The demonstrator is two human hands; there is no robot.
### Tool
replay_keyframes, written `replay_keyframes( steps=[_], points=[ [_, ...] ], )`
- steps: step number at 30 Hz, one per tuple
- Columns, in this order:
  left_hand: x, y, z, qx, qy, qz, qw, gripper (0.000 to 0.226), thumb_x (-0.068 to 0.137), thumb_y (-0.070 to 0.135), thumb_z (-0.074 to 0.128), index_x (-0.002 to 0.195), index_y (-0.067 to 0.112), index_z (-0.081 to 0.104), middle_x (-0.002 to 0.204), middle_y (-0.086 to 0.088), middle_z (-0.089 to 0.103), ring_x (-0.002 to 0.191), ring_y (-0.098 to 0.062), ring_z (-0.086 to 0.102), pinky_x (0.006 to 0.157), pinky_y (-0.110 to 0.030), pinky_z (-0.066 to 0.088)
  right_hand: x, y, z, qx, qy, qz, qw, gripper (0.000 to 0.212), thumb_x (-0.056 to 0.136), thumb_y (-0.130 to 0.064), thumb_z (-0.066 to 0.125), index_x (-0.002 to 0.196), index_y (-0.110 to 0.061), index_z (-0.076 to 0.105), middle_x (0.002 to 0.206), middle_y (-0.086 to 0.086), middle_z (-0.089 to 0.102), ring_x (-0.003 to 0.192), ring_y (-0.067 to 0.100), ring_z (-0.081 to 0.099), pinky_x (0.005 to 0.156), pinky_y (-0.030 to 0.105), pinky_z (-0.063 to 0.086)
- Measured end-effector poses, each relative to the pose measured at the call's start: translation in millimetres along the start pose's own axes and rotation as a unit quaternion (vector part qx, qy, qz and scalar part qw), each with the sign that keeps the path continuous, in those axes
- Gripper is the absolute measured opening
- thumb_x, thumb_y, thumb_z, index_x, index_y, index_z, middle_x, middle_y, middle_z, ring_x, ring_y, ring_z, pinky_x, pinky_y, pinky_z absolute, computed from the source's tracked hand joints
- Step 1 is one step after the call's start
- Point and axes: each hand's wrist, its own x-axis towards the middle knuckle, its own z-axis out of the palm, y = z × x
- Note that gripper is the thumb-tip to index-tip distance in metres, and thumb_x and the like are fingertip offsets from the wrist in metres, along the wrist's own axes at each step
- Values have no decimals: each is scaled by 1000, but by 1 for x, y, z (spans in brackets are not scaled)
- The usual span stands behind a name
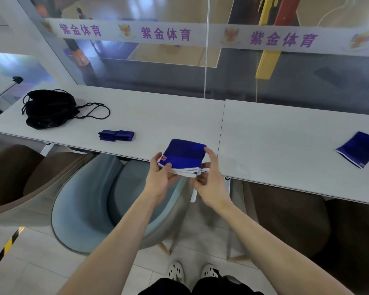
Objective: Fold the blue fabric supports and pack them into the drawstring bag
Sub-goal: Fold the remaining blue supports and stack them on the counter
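my white shoes (176, 271) stand on the floor below a grey-blue chair (87, 199). above its seat, at the near edge of the counter (264, 135), my left hand (161, 177) and right hand (209, 179) each pinch one side of a folded blue support (185, 153), thumbs on top, white edges facing me. further on the counter lies a stack of folded supports (116, 135), and well off to the right a flat support (359, 149). at the far left sits the black drawstring bag (49, 109), cords trailing.
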Motion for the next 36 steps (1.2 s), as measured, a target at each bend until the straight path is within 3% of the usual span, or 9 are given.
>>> replay_keyframes(
  steps=[4,8,14,18,22,25,28,31,36],
  points=[
    [-5,3,10,-26,-47,9,999,67,108,-7,50,161,33,42,143,-22,63,128,-41,72,99,-50,65,11,4,-21,-91,9,-81,993,46,97,-31,79,138,-38,59,124,-9,59,98,13,73,93,41,63],
    [-2,6,15,-11,-46,19,999,46,107,-8,46,143,15,66,143,-27,66,120,-39,75,94,-42,66,18,-1,-34,-87,-53,-52,993,56,91,-48,85,140,-45,57,133,-17,58,107,7,70,95,25,59],
    [18,12,24,-6,-37,4,999,37,105,-9,41,129,-2,68,134,-28,72,110,-39,79,96,-44,66,45,-2,-33,-10,15,-7,1000,42,101,-20,69,134,-43,59,117,-9,74,91,11,77,83,36,63],
    [50,12,29,21,-70,1,997,38,102,-9,40,116,3,73,137,-25,71,117,-42,74,106,-55,61,71,-8,-31,114,40,74,990,29,102,-18,71,128,-23,58,122,1,75,91,16,82,90,44,67],
    [82,21,38,184,-91,13,979,30,97,4,56,106,21,78,117,-10,74,102,-26,60,93,-40,51,110,-14,-33,69,63,71,993,19,99,-13,70,116,-20,67,116,-4,75,93,10,79,89,39,67],
    [104,29,44,291,-89,53,951,6,99,26,77,96,32,76,138,3,61,130,-11,54,101,-28,38,134,-20,-33,22,73,77,994,11,98,-15,73,107,-19,70,105,-8,76,79,11,81,83,38,66],
    [131,42,45,328,-136,137,925,22,98,38,81,117,35,71,161,17,46,154,3,39,119,-29,37,159,-24,-29,-6,79,89,993,7,96,-15,76,97,-19,70,95,-3,78,70,14,81,75,37,64],
    [156,57,53,325,-201,157,911,23,107,29,71,130,33,68,131,15,74,124,-9,71,108,-34,56,181,-25,-23,-34,64,96,993,10,93,-15,76,91,-21,69,87,-3,77,69,16,81,78,45,66],
    [191,61,54,378,-145,170,898,17,111,19,61,102,30,70,101,16,76,96,-6,74,86,-21,51,204,-22,-15,-62,66,117,989,8,92,-17,76,89,-20,68,86,-5,75,69,15,81,77,49,66]
  ],
)
